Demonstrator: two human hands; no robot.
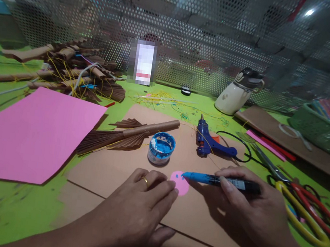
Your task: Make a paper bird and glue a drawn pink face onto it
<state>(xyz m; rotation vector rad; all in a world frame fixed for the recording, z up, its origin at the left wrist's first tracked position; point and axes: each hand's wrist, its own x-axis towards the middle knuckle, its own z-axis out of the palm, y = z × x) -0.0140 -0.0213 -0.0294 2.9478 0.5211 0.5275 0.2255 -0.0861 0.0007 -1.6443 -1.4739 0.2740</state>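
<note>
My left hand is palm down on the brown cardboard, its bent fingertips pinning the left edge of a small pink paper circle. Blue dots mark the circle's upper part. Closed round a black marker with a blue-coated front end, my right hand brings its tip to the circle's top edge. Just beyond stands an uncapped jar of blue paint, with paint smeared on its rim. A blue glue gun lies behind my right hand.
Large pink paper covers the left side. A pleated brown paper piece lies behind the jar, with more piled at back left. Scissors lie right, near a green basket. A white bottle stands by the perforated screen.
</note>
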